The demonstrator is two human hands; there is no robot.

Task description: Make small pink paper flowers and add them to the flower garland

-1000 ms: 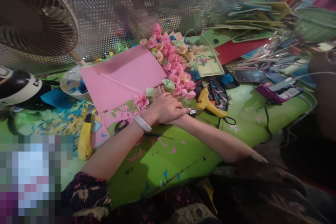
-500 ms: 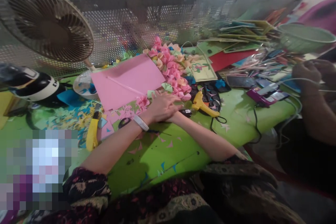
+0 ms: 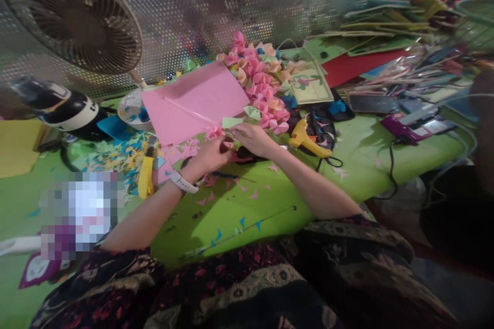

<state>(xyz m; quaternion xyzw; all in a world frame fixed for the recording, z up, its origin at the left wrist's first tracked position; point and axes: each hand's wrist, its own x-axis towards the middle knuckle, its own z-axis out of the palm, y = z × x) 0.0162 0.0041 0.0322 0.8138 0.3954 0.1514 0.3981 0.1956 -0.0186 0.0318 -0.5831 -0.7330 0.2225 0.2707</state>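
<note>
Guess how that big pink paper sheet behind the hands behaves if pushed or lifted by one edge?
Probably light and floppy: the pink paper sheet is thin, lies flat and shows a crease line. Likely slides easily over the scraps beneath. With the fan close by, it might flutter if that runs; I cannot tell whether it does.

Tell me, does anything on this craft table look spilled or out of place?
Yes: small paper scraps lie scattered over the green table around both hands, left hand and right hand, and a denser litter lies beside the yellow cutter.

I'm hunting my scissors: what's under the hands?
Under the left hand and right hand a dark object peeks out on the green table; the rest is covered.
</note>
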